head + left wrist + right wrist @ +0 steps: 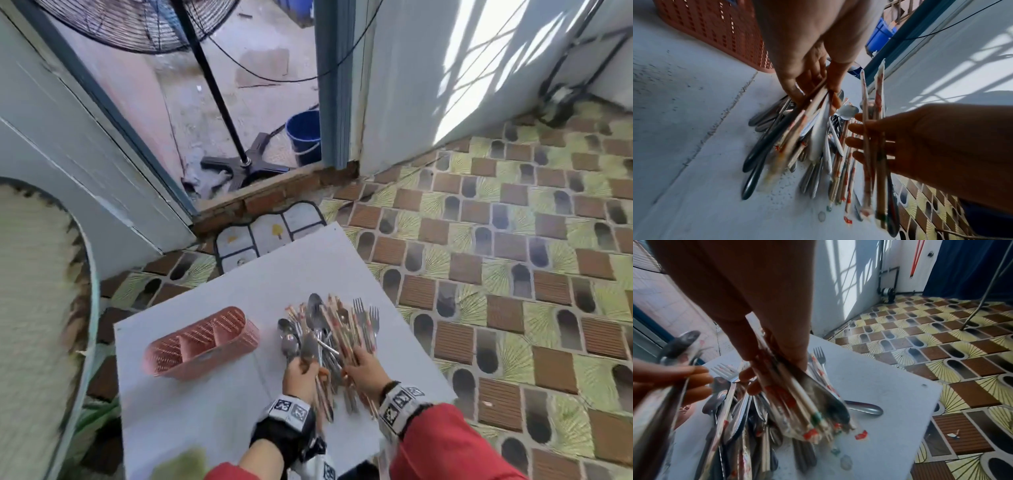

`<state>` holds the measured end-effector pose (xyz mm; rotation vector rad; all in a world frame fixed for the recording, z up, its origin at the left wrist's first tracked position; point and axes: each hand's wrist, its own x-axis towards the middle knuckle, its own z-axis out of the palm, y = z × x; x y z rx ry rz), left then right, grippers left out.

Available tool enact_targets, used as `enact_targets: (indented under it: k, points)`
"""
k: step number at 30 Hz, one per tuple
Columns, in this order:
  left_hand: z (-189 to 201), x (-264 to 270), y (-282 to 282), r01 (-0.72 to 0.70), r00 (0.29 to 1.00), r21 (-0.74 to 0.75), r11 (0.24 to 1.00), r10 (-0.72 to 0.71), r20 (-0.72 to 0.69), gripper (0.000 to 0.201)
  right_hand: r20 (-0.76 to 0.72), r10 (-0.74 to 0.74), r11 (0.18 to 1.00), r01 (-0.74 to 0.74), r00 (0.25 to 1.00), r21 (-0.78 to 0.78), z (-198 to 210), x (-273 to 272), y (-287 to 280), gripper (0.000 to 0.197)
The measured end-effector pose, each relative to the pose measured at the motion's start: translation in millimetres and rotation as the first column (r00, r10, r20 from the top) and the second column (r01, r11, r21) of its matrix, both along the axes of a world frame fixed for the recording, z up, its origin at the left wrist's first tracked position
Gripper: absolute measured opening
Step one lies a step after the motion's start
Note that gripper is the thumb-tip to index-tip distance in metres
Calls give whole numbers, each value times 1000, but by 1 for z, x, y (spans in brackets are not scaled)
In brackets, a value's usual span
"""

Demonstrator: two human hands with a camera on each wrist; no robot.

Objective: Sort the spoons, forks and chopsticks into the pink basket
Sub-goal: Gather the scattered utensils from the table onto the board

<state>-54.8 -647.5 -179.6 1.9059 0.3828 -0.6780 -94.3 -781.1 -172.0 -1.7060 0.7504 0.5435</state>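
Note:
A pink three-compartment basket (202, 342) (715, 32) lies on the white board (239, 294), left of a mixed pile of spoons, forks and chopsticks (334, 329). At the pile's near end, my left hand (303, 365) (813, 92) grips a mixed bundle of spoons and sticks (797, 123); its spoon bowl (682, 340) shows in the right wrist view. Just to its right, my right hand (358, 359) (774, 366) holds a bunch of wrapped chopsticks (801, 404) (869, 129) lifted off the pile. Forks (819, 353) lie at the pile's far side.
The board's right edge drops to a patterned tile floor (513, 274). A doormat (267, 233) lies beyond the board's far corner. Through the doorway stand a fan base (246, 161) and a blue bucket (305, 137). A round woven object (34, 308) stands at the left.

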Motion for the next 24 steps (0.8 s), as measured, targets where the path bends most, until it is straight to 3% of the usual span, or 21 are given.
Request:
enact_targets:
  k: [3, 7, 12, 15, 18, 21, 24]
  points:
    - [-15, 17, -7, 2, 1000, 48, 999, -1, -28, 25, -18, 53, 997, -54, 998, -58, -17, 22, 4, 16]
    - [-31, 30, -5, -14, 1000, 105, 994, 15, -8, 5, -20, 143, 974, -144, 990, -173, -36, 46, 8, 17]
    - [-40, 29, 5, -110, 993, 172, 979, 116, -21, 28, -53, 26, 948, -41, 998, -317, -63, 48, 10, 23]
    - [-43, 27, 9, -103, 993, 171, 980, 111, -37, 41, -53, 69, 917, -84, 996, -390, -52, 47, 12, 45]
    - [-51, 27, 15, -99, 995, 217, 971, 101, 0, 53, 28, 113, 940, -98, 993, -327, -49, 46, 17, 62]
    - [-55, 27, 23, -86, 996, 294, 952, 85, 17, 53, 45, 159, 892, -124, 986, -434, -52, 44, 18, 58]
    - [-61, 24, 31, -47, 997, 302, 952, 65, -49, 47, 2, 103, 899, -93, 995, -427, -53, 39, 18, 51]
